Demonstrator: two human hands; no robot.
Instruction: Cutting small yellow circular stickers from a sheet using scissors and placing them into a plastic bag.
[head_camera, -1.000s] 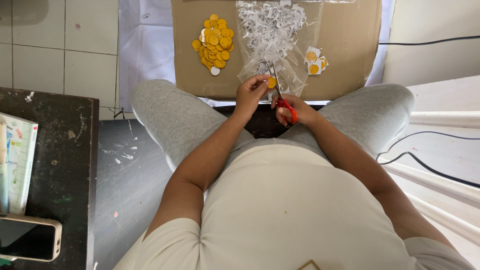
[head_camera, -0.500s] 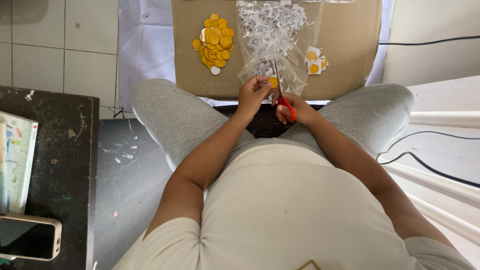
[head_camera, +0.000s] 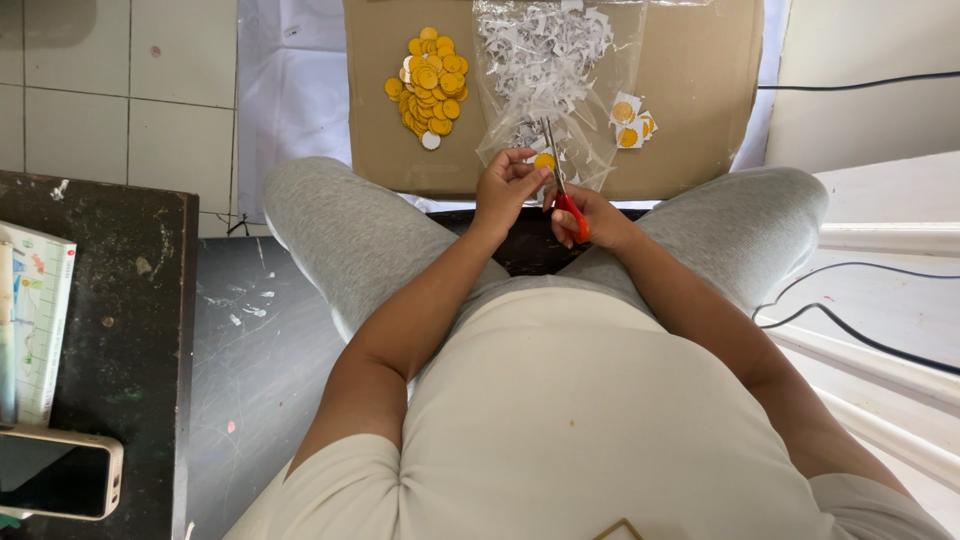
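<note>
**Orange discs, thin margins: where the cut could slip**

Orange is the colour at the centre of the work: the left hand (head_camera: 508, 185) pinches a small orange disc (head_camera: 544, 161) between thumb and fingertips, closed tight on it, just above the lap and at the near edge of a cardboard sheet (head_camera: 690, 90). The right hand (head_camera: 590, 215) is curled shut through the red handles of a pair of scissors (head_camera: 560, 190), blades pointing up and meeting the disc's rim.

Risks, as I judge them:

1. Blades sit very close to the left fingertips. A hurried snip could nick skin.
2. Only a fingertip pinch holds the disc. If it twists, the cut could bite into the orange face.
3. Trimmings may miss the clear plastic bag of white paper scraps (head_camera: 545, 60) lying just beyond the hands and scatter over the lap or floor.
4. A heap of finished orange discs (head_camera: 430, 80) lies loose on the cardboard to the left; a knee bump could spill it.
5. A few untrimmed square pieces (head_camera: 632, 120) wait to the right of the bag, equally loose.
</note>
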